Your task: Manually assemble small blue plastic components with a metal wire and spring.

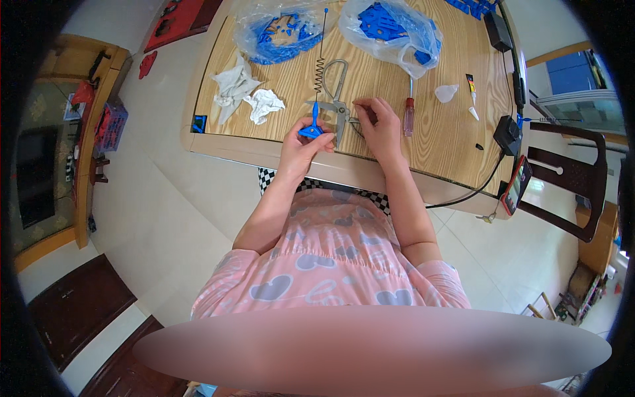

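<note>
My left hand [303, 147] is closed around the base of a blue plastic antenna [316, 119], just above the table's near edge. From its tapered stem a thin black wire rises, coiled partway up and ending in a small blue tip. A pair of metal scissors [340, 109] lies on the table between my hands, beside the blue base. To the right of them, my right hand [381, 129] is curled with thumb and fingertips drawn together. Whatever the fingertips pinch, if anything, is too small to make out. One scissor handle is partly hidden by that hand.
Two clear bags of blue plastic parts, a left bag [281, 40] and a right bag [390, 33], sit farther back. Crumpled white tissue [264, 106] lies at left. A red-handled screwdriver [409, 118], a glue tube [471, 92] and a black adapter [508, 135] with cable are right.
</note>
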Demonstrator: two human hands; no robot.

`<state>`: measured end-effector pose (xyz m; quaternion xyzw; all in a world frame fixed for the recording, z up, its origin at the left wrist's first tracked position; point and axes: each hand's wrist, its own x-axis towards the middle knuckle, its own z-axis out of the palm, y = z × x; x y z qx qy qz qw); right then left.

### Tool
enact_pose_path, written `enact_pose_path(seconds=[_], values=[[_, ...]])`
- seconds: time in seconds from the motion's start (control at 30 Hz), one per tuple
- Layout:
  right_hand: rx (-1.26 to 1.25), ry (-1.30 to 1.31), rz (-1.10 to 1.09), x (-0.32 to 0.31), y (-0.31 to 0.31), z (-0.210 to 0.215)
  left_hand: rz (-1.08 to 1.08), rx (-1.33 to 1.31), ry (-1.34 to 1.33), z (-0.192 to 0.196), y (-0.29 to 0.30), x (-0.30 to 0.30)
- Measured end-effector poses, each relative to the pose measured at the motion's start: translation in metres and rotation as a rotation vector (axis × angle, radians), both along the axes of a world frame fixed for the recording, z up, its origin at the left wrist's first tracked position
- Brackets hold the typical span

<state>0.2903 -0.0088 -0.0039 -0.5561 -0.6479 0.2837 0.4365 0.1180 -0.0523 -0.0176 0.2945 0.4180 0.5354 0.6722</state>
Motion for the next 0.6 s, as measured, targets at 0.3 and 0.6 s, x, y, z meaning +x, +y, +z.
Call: enact_pose_path(seconds=[0.3,0.6], values=[[0.003,-0.019,-0.005,0.0,0.0,-0.001,0.02,-0.027,0.027,-0.003,-0.002,-0.003],[0.104,-0.061,-0.021,-0.008,0.0,0.007,0.13,0.091,0.011,0.025,-0.005,-0.02]])
